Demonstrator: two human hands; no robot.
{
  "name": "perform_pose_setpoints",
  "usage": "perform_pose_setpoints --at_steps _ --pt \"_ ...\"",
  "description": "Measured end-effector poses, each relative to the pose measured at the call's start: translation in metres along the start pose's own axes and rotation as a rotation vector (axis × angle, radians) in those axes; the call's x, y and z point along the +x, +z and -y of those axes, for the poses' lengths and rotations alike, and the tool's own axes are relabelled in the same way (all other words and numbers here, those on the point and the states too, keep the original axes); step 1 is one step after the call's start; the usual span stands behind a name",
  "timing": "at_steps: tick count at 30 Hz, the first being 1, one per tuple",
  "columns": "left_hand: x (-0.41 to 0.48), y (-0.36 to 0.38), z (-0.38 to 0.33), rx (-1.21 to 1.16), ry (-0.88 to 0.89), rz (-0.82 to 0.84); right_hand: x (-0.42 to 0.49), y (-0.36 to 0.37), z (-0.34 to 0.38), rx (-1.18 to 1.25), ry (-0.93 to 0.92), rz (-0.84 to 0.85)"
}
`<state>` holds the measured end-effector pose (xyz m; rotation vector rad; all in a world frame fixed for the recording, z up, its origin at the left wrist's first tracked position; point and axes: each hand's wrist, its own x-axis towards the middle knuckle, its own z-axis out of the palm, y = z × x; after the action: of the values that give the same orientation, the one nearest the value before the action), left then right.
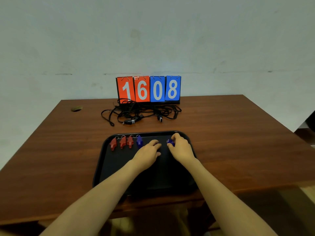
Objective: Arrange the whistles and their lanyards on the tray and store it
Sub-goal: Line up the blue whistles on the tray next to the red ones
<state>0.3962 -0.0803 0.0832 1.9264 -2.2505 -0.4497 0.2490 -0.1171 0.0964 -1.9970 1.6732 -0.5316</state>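
Whistle row [126,143] is filling: right hand [180,147] is pinching a blue whistle [170,142], left hand [148,153] is covering another (grip unclear); lanyards [141,110] are probably needing untangling next.

Arms extended forward; left hand [148,152] palm-down, right hand [181,148] fingers [174,137] curled

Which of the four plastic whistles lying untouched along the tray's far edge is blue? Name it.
The blue plastic whistle, rightmost of that row and nearest the left hand; the three red whistles lie left of it.
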Motion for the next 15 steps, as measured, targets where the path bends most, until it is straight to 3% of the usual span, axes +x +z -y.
perform_pose_setpoints --at_steps 5,7,12,15 --pt "-0.009 0.01 0.004 0.026 -0.037 -0.162 -0.004 0.007 -0.007 -0.13 -0.001 0.12" --pt "-0.013 0.012 0.007 0.037 -0.035 -0.156 -0.004 0.009 -0.009 -0.13 -0.001 0.12" --pt "-0.012 0.006 0.006 -0.248 -0.162 -0.255 -0.005 0.012 -0.009 -0.216 -0.031 0.124" --pt "-0.011 0.007 0.005 -0.215 -0.203 -0.239 -0.007 0.014 -0.01 -0.265 -0.069 0.105"
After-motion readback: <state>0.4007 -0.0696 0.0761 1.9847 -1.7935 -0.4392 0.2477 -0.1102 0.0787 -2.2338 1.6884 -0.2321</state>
